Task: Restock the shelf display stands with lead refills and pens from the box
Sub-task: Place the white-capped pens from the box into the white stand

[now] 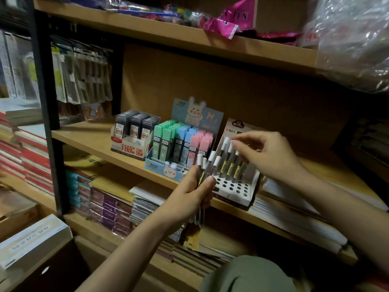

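Stacked spiral notebooks (141, 209) and purple-covered books (109, 213) fill the lower shelf, red-edged books (31, 159) pile at the left, hanging packets (84, 74) dangle behind, and a pink bag (229, 20) lies beside crinkled clear plastic (353, 39) above.

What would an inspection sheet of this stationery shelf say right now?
Surface: tan wooden shelf board, carrying three stands.
Job's things: white punched-hole cardboard pen stand, few pens standing; pastel rabbit lead-refill stand; grey refill box.
Clutter: crinkled pink plastic bag above.
Fingers: left hand grips white-capped pens; right hand pinches a standing pen's cap.
Cables: nothing seen.
Surroundings: stacked notebooks below.
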A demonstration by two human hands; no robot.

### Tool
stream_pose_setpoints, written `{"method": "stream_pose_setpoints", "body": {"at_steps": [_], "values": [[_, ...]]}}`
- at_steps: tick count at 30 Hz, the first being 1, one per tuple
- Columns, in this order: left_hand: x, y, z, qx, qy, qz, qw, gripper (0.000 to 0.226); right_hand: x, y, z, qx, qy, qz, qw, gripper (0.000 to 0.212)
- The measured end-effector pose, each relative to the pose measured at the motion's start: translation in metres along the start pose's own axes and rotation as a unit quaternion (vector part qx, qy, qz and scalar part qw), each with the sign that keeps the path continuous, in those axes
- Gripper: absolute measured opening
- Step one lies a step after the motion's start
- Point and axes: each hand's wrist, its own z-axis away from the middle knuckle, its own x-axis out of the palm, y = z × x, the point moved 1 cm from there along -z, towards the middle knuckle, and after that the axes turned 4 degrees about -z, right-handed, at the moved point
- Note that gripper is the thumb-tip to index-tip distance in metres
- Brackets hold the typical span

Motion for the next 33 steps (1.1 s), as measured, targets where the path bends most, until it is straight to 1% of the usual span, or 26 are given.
{"method": "stream_pose_setpoints", "body": {"at_steps": [1, 2, 5, 7, 10, 12, 14, 15, 17, 20, 24, 26, 30, 33], "values": [[0.0, 0.001, 0.0, -0.001, -0.006, -0.007, 1.0, 0.018, 0.008, -0.01, 0.004, 0.016, -0.038, -0.039, 0.998, 0.036], [0.001, 0.002, 0.001, -0.002, -0.011, -0.01, 1.0, 0.019, 0.017, -0.018, 0.006, 0.026, -0.063, -0.049, 0.996, 0.037], [0.001, 0.005, 0.002, 0.001, -0.007, -0.016, 1.0, 0.023, 0.032, -0.029, 0.004, 0.03, -0.08, -0.041, 0.995, 0.023], [0.001, 0.006, 0.003, -0.002, 0.005, -0.034, 0.999, 0.021, 0.033, -0.031, 0.001, 0.041, -0.088, -0.055, 0.994, 0.016], [-0.002, 0.004, 0.004, -0.02, 0.001, -0.053, 0.998, 0.018, 0.022, -0.033, -0.007, 0.032, -0.069, -0.076, 0.994, 0.013], [-0.003, 0.001, 0.005, -0.049, 0.005, -0.051, 0.998, 0.017, 0.005, -0.034, -0.014, 0.042, -0.045, -0.155, 0.986, 0.019], [-0.005, -0.004, 0.005, -0.078, 0.045, -0.054, 0.994, 0.017, -0.015, -0.03, -0.019, 0.054, -0.028, -0.208, 0.976, 0.026], [-0.007, -0.006, 0.004, -0.091, 0.064, -0.045, 0.993, 0.017, -0.026, -0.026, -0.02, 0.052, -0.018, -0.205, 0.977, 0.026], [-0.01, -0.009, 0.001, -0.109, 0.081, 0.005, 0.991, 0.017, -0.046, -0.015, -0.019, 0.045, 0.008, -0.175, 0.984, 0.024], [-0.015, -0.012, -0.002, -0.122, 0.078, 0.082, 0.986, 0.013, -0.068, 0.005, -0.015, 0.039, 0.029, -0.086, 0.995, 0.018], [-0.016, -0.016, -0.002, -0.133, 0.055, 0.117, 0.983, 0.013, -0.068, 0.027, -0.007, 0.029, 0.044, 0.028, 0.998, 0.017], [-0.014, -0.016, -0.002, -0.139, 0.051, 0.119, 0.982, 0.014, -0.063, 0.034, -0.007, 0.019, 0.059, 0.039, 0.997, 0.017], [-0.013, -0.016, -0.002, -0.144, 0.068, 0.086, 0.983, 0.014, -0.051, 0.043, -0.009, 0.032, 0.07, 0.036, 0.996, 0.017], [-0.013, -0.015, -0.003, -0.15, 0.08, 0.097, 0.981, 0.019, -0.042, 0.044, -0.009, 0.032, 0.075, 0.026, 0.996, 0.018]]}}
